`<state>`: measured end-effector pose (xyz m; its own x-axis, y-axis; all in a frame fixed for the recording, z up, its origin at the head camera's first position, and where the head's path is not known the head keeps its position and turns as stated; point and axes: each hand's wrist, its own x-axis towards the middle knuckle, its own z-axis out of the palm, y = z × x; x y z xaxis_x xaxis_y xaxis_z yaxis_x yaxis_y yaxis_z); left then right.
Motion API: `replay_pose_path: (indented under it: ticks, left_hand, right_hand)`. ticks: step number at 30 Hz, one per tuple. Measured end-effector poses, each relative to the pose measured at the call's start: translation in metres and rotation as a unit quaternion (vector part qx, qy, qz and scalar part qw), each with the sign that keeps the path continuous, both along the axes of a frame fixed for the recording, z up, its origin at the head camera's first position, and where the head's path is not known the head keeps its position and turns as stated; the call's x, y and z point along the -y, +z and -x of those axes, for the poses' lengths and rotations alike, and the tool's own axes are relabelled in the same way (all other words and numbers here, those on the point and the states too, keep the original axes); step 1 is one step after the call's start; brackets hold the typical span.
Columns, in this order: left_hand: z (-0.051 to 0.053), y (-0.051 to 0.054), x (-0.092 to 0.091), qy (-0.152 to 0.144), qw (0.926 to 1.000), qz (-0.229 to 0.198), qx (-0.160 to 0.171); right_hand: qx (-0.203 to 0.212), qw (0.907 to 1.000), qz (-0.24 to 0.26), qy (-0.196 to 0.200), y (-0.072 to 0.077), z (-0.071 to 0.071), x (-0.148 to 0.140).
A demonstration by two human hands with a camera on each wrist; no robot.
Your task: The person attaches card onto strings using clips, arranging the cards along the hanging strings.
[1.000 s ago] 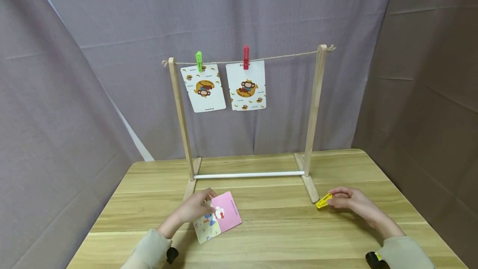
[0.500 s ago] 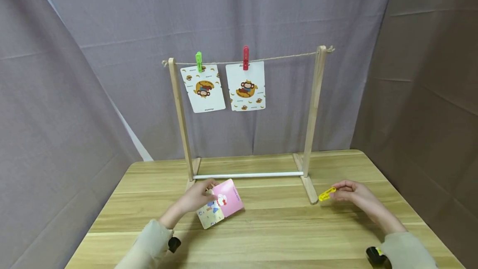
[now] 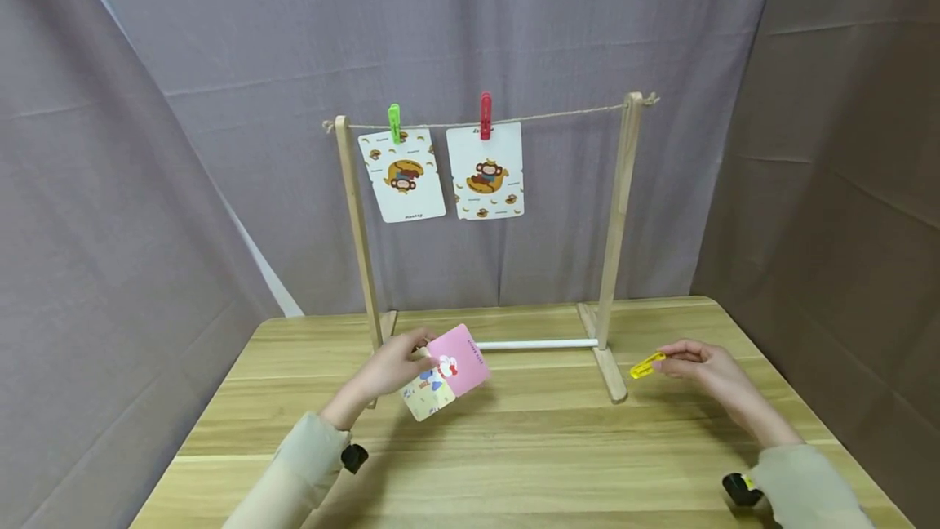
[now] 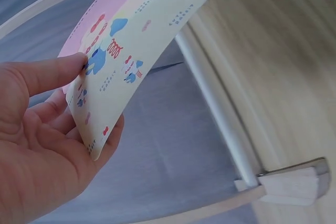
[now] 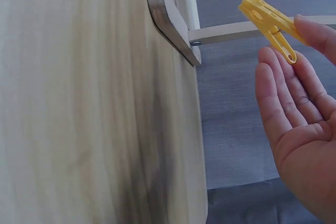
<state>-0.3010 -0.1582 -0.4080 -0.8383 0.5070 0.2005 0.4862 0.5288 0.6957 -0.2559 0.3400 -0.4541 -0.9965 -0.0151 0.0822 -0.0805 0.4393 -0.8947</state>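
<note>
My left hand pinches a pink and pale yellow rabbit card by its left edge, thumb on the printed face. The card is tilted and held above the table in the left wrist view. On the right, my right hand holds a yellow clothespin between thumb and fingers. In the right wrist view the yellow clothespin has its handle ends between the thumb and fingertips. Two monkey cards hang from the string: one under a green clothespin, the other under a red clothespin.
A wooden frame stands toward the back of the table, with a right post, a left post and a white crossbar. Its string runs between the post tops. Grey curtains surround the table.
The left hand has lifted the rabbit card off the table, moving it up and slightly right. The right hand has risen a little with the yellow clothespin. Hanging cards stay put.
</note>
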Motion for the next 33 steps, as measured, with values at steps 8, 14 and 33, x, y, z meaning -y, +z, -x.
replay_pose_path:
  ticks: [8, 14, 33]
  left_hand:
    - [0.004, 0.018, -0.012, -0.008, 0.9997, -0.02, -0.009]
    - [0.007, 0.035, -0.023, -0.008, 0.9992, -0.018, -0.035]
    - [0.024, 0.09, -0.063, 0.005, 0.9951, -0.067, -0.073]
  right_hand:
    - [-0.023, 0.9996, 0.016, -0.009, 0.014, 0.0, -0.007]
    - [-0.032, 0.9993, 0.007, -0.021, 0.021, 0.002, -0.008]
    - [-0.042, 0.9983, 0.035, -0.023, 0.037, 0.007, -0.017]
